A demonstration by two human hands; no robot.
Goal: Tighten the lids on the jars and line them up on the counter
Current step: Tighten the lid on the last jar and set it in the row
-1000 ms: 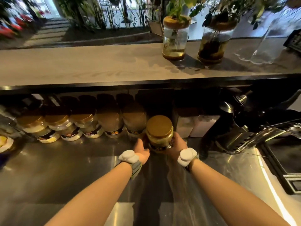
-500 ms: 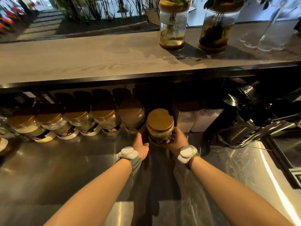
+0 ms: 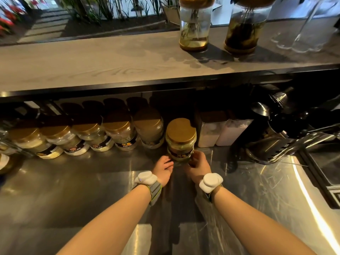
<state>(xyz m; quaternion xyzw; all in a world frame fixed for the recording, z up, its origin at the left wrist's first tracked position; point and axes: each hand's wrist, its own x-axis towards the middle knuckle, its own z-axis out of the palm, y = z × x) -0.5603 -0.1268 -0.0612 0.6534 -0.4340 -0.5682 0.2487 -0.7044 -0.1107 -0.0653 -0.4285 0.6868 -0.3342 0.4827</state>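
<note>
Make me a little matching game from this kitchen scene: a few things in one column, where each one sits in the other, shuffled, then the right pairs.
Things:
1. gold-lid jar
2. plant jars
3. white canisters
4. tongs

Places:
A. up on the wooden shelf
B. on the steel counter, far right, near the sink
C. between the left hand and right hand
D. just right of the jar row, under the shelf

Pairs: 1-C, 2-A, 3-D, 4-B
</note>
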